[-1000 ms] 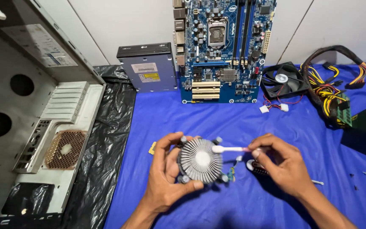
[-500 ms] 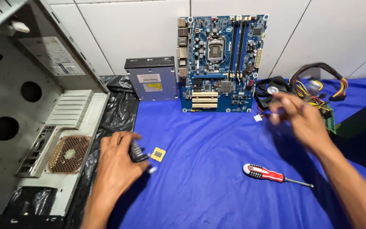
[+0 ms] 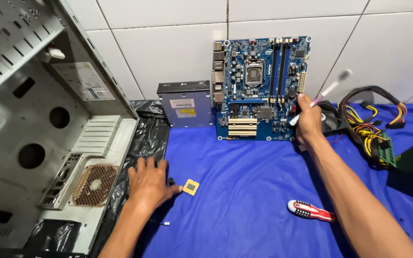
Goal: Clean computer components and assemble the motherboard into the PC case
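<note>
My left hand (image 3: 148,184) lies palm-down over a dark cooler (image 3: 170,181) at the edge of the blue cloth (image 3: 244,191). The hand hides most of the cooler, and a thin wire with a white plug (image 3: 166,223) trails from under it. A small gold processor chip (image 3: 191,187) lies just right of my thumb. My right hand (image 3: 309,123) is raised at the lower right corner of the blue motherboard (image 3: 259,88), which leans on the tiled wall. It grips a thin white-and-pink brush (image 3: 330,90) that points up and to the right.
An open grey computer case (image 3: 48,138) fills the left, on black plastic sheet (image 3: 144,138). A grey optical drive (image 3: 185,105) stands left of the motherboard. A black fan (image 3: 334,122), bundled power cables (image 3: 374,129) and a green memory stick (image 3: 386,154) lie right. A red-and-white screwdriver (image 3: 309,210) lies in front.
My left hand carried the cooler from the middle of the cloth to its left edge. My right hand left the screwdriver on the cloth and rose to the motherboard with the brush.
</note>
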